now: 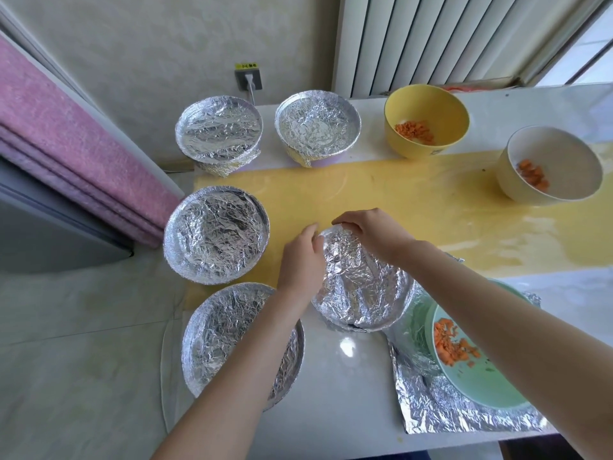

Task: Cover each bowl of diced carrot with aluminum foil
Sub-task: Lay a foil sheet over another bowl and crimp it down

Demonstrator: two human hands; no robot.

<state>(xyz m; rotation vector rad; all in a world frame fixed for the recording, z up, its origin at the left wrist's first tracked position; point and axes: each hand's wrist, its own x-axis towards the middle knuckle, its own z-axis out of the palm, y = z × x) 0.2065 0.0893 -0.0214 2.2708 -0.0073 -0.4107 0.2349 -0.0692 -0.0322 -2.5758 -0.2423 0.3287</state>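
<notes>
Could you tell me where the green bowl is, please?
In the head view, the green bowl sits lower right on a foil sheet, beside the foil-covered bowl that the left hand and right hand hold.

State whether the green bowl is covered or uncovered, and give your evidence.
Uncovered. The green bowl shows its diced carrot openly; a foil sheet lies beneath it, not over it.

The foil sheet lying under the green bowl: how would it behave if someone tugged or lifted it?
Probably floppy and very light: the foil sheet is thin and crumpled all over. Tugging it would likely drag the green bowl resting on it, diced carrot inside. It may tear along its creases. The left hand and right hand grip the foil-covered bowl instead.
</notes>
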